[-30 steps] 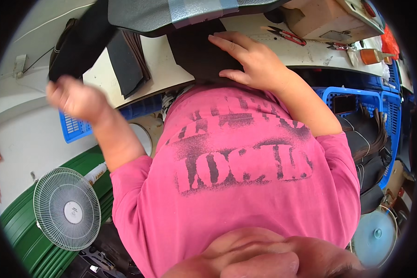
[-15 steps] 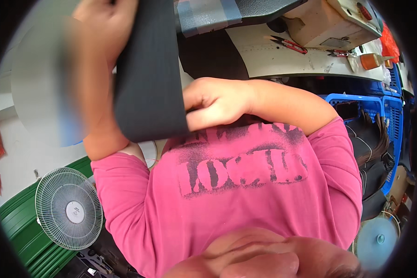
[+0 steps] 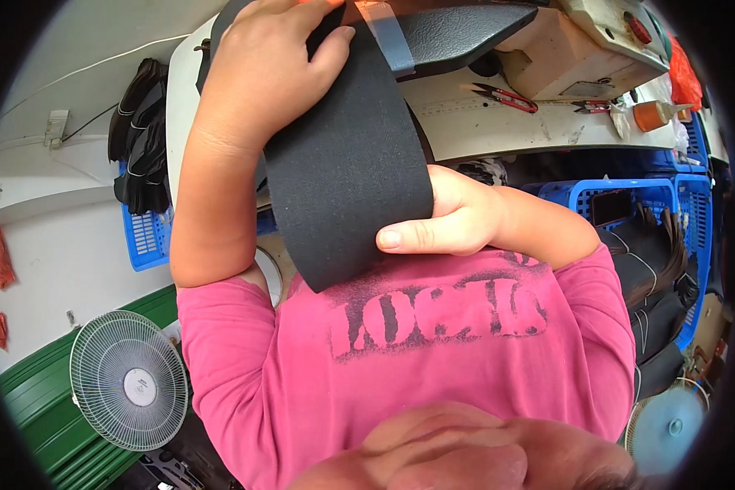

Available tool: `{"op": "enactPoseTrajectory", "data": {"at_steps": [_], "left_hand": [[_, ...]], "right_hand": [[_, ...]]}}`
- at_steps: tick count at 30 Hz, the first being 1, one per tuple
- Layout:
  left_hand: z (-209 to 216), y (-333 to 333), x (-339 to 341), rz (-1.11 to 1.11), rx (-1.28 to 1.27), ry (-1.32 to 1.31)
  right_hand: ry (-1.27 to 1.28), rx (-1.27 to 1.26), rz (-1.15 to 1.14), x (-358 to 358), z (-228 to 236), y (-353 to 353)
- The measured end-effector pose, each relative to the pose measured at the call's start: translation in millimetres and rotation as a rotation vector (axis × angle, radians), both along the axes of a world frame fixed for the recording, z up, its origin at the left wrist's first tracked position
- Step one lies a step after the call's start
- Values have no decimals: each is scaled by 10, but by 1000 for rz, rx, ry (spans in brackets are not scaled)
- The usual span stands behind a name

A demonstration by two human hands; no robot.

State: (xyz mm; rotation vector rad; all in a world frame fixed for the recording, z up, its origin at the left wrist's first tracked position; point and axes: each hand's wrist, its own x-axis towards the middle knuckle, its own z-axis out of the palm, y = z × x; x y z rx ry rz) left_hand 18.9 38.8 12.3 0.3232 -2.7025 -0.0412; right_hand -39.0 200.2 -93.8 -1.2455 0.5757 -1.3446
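Observation:
A wide black fabric band (image 3: 347,180) curves down in a loop from the dark machine arm (image 3: 457,37) at the top toward my pink shirt. My left hand (image 3: 278,61) lies over its upper part, back of the hand up and thumb spread apart; some fingertips reach the picture's upper edge. At the loop's lower right edge, my right hand (image 3: 453,216) grips the band, with the thumb on the outer face and the other fingers hidden behind it. Bluish tape (image 3: 388,41) wraps the machine arm beside the band.
Red-handled thread snips (image 3: 506,98) and an orange bottle (image 3: 652,116) lie on the white table (image 3: 465,135) beside a beige machine housing (image 3: 588,57). Blue baskets (image 3: 580,192) with bundled black pieces (image 3: 645,253) stand right. More black bundles (image 3: 143,139) hang left, above a fan (image 3: 131,380).
My left hand has moved right and down onto the band from the upper left. The band's loop has swung right and lower, and my right hand has shifted right. A pale blurred shape at left is gone.

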Motion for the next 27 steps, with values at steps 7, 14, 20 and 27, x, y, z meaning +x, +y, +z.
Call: {"op": "enactPoseTrajectory", "data": {"at_steps": [7, 14, 20, 27], "left_hand": [[-24, -22, -125, 111, 51, -51], [-59, -75, -157, 8, 44, 0], [-35, -21, -188, 18, 129, 7], [-164, -182, -191, 1, 34, 44]], "right_hand": [[-260, 171, 45, -73, 33, 65], [-122, 118, 26, -108, -52, 92], [25, -11, -17, -161, -135, 131], [79, -113, -111, -240, -180, 174]]}}
